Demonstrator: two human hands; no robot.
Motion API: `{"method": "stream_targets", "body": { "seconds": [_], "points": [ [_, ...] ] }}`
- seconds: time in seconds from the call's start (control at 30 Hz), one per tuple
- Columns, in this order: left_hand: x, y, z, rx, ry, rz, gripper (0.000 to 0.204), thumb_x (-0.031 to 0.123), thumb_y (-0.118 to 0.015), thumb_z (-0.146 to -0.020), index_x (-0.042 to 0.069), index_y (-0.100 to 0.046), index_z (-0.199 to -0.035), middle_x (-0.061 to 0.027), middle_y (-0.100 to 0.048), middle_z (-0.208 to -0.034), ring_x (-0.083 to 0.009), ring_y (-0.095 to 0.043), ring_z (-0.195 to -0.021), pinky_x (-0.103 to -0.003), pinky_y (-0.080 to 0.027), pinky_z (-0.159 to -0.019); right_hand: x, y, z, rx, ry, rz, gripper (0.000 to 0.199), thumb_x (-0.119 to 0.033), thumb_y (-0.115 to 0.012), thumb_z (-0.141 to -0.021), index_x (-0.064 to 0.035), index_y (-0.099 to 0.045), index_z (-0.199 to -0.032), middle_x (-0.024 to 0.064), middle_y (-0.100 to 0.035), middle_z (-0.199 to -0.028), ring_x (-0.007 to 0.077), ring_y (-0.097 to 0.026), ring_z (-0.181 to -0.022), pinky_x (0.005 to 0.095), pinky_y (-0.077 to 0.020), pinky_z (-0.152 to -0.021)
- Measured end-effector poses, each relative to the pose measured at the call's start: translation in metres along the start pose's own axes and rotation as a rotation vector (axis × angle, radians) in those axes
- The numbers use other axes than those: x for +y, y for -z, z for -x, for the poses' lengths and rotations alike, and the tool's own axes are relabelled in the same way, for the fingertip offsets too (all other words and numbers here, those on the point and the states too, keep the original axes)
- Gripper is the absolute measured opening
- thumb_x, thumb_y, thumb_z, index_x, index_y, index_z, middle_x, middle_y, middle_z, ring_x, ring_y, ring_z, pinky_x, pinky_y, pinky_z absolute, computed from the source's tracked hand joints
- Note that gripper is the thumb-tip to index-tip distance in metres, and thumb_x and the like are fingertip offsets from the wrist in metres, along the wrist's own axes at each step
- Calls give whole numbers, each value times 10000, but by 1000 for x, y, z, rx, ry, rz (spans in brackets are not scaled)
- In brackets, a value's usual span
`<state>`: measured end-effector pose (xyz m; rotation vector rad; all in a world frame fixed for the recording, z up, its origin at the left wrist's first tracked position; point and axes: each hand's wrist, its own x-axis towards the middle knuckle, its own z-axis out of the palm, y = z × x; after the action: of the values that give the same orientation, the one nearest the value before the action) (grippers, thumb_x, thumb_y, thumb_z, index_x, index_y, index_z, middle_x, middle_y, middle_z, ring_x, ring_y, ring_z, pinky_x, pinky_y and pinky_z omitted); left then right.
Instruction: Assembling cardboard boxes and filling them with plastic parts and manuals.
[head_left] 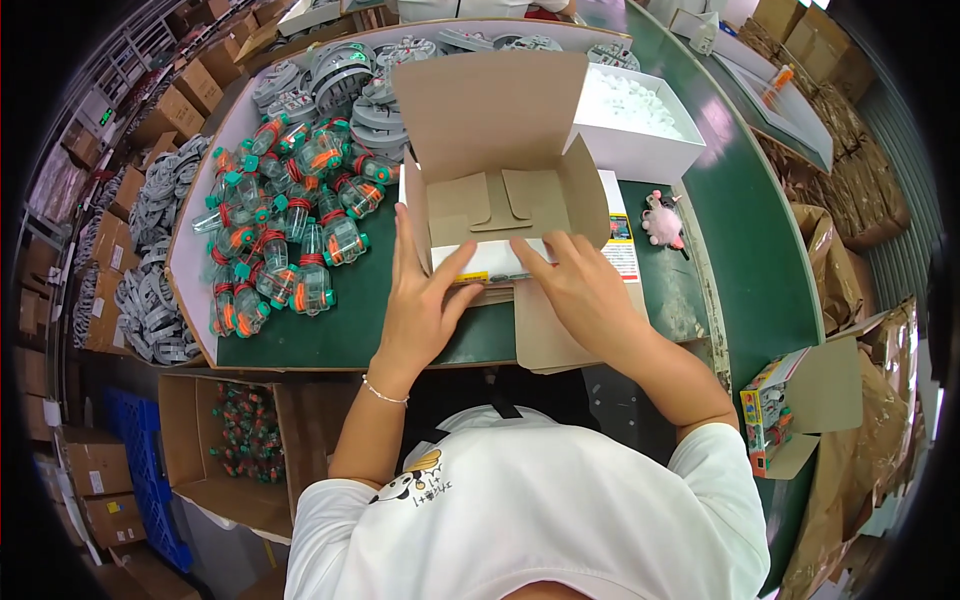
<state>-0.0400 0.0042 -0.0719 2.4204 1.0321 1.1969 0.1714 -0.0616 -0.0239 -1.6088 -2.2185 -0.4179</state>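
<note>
An open carton (490,120), brown inside with its tall lid flap raised, stands at the table's near edge in front of me. My left hand (425,295) grips its front left corner, the fingers along the side and the thumb on the front. My right hand (580,290) presses the white front wall (485,262) with its fingertips, the palm turned down. Interlocking flaps form the carton's bottom, and it holds nothing. Beneath my right hand a brown cardboard flap (545,330) sticks out over the table edge. Flat printed cardboard (622,245) lies under the carton's right side.
Left lie many clear bottle-like toys with orange and green parts (290,220). Grey curved track pieces (345,80) are piled behind them. A white box of small white pieces (650,120) and a pink fluffy trinket (662,225) sit right. A filled printed carton (768,420) stands lower right.
</note>
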Motion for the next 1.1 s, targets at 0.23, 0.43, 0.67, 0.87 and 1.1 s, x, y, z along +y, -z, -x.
{"method": "stream_targets", "body": {
  "seconds": [0.23,0.43,0.67,0.87,1.1],
  "points": [
    [-6,-7,-1,-50,39,-79,209,215,-818,-801,104,-776,-973,-274,-344,-1541,-524,-295,-1435,-526,-361,-1121,16,-5,-13,-395,-76,-91,106,-36,-623,-810,-10,-613,-912,138,-656,-871,342,-670,-862,428,-537,-707],
    [-1,5,-10,-39,-8,-185,285,293,-811,-805,125,-763,-1031,-245,-354,-1541,-523,-279,-1441,-524,-370,-1111,25,3,-30,-447,-44,-120,59,-12,-617,-812,6,-602,-866,154,-655,-865,364,-661,-858,458,-536,-717],
    [10,68,-69,129,-126,-120,455,335,-788,-832,119,-678,-1218,-204,-459,-1474,-490,-376,-1392,-513,-388,-1084,63,63,-75,105,-12,-341,220,-13,-653,-864,-9,-692,-1081,164,-713,-1049,320,-699,-951,384,-556,-827],
    [-122,49,-179,172,21,-188,565,390,-791,-813,-6,-611,-1175,-188,-665,-1127,-389,-593,-1093,-441,-466,-973,220,12,-138,45,-338,-246,245,-158,-722,-869,-53,-728,-1090,162,-731,-970,280,-705,-859,365,-545,-790],
    [-154,-7,-238,44,533,-345,948,686,-812,-639,-4,-550,-1234,-206,-656,-1154,-401,-552,-1164,-480,-437,-980,272,-63,-150,-256,-508,-328,314,-223,-800,-769,-103,-758,-1056,164,-742,-906,276,-705,-863,382,-532,-782]
  ]
}}
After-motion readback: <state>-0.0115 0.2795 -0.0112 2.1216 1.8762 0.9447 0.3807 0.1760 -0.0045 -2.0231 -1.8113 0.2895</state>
